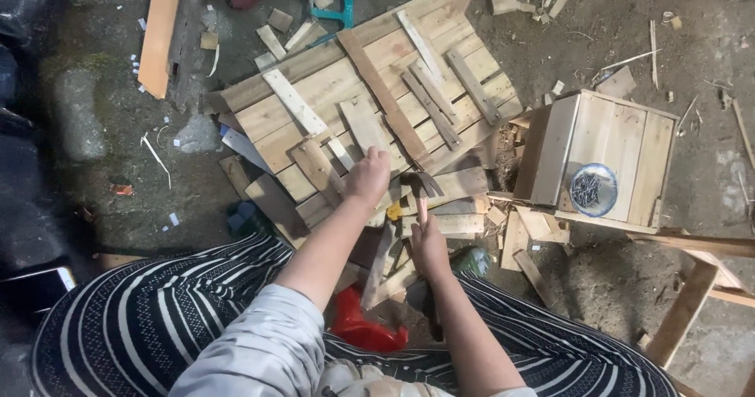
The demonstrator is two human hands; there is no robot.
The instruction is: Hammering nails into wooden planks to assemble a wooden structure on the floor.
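My left hand [370,174] reaches forward with its fingers curled down onto a short wooden slat [318,165] at the near edge of a pallet-like panel of boards [314,90]. The back of the hand hides whatever the fingers pinch. My right hand [429,244] is closed around the handle of a hammer [421,186]. The dark hammer head sits just right of my left hand, above the loose slats. My knees, under striped cloth [149,318], frame the bottom of the view.
A wooden box [621,130] stands at the right with a round tin of nails [594,189] on top. Loose offcuts [456,224] lie by the panel. There is an orange plank [160,27] top left, a red object [363,331] between my knees, and a timber frame [692,287] bottom right.
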